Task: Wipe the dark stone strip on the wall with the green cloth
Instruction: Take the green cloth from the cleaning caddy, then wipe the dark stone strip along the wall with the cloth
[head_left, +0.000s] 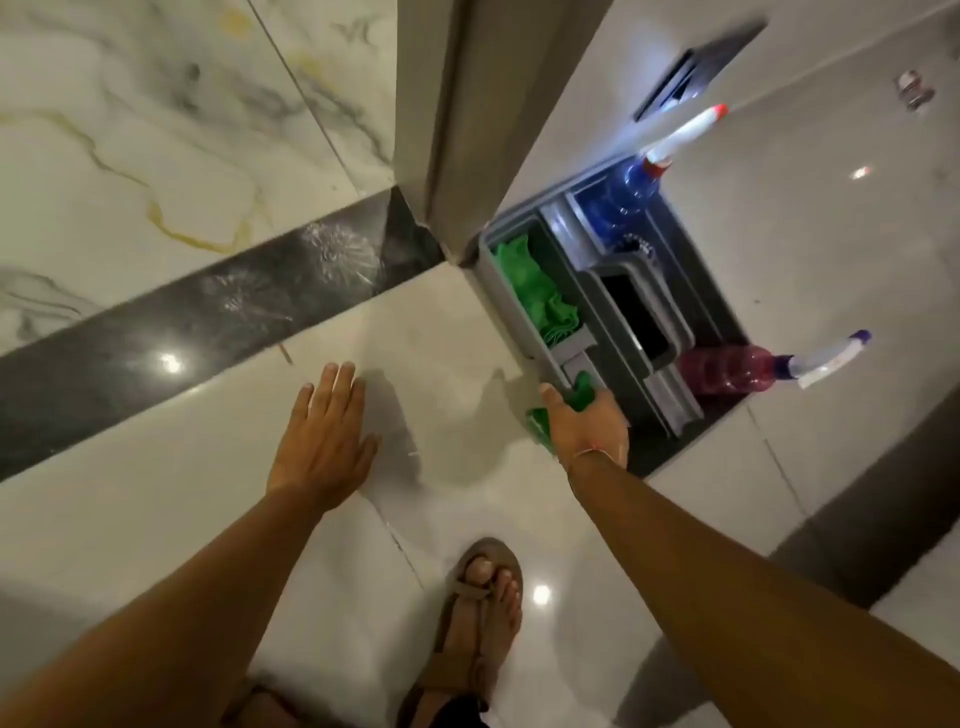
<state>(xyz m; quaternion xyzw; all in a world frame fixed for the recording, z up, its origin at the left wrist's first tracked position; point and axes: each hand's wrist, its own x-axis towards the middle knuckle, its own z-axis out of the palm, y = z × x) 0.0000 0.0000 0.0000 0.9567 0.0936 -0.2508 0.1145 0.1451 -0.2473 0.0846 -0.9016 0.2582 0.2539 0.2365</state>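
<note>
A sandalled foot (480, 613) stands below both hands: left hand (324, 436) spread open and empty, right hand (584, 423) clutching the crumpled green cloth (579, 397) beside a grey plastic caddy (613, 332).

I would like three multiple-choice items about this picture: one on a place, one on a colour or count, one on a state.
1. Where does the spare green cloth lie?
A. in the grey caddy
B. on the dark strip
C. under the sandal

2. How many spray bottles stand by the caddy?
A. one
B. two
C. four

3. What is the left hand doing?
A. gripping a bottle
B. holding a cloth
C. open, fingers spread, holding nothing

Answers:
1 A, green fabric fills the caddy's left compartment.
2 B, a blue bottle and a red bottle are seen.
3 C, the left palm is flat over the pale tile, while the right hand closes on another green cloth; the dark strip shows spray marks.
</note>
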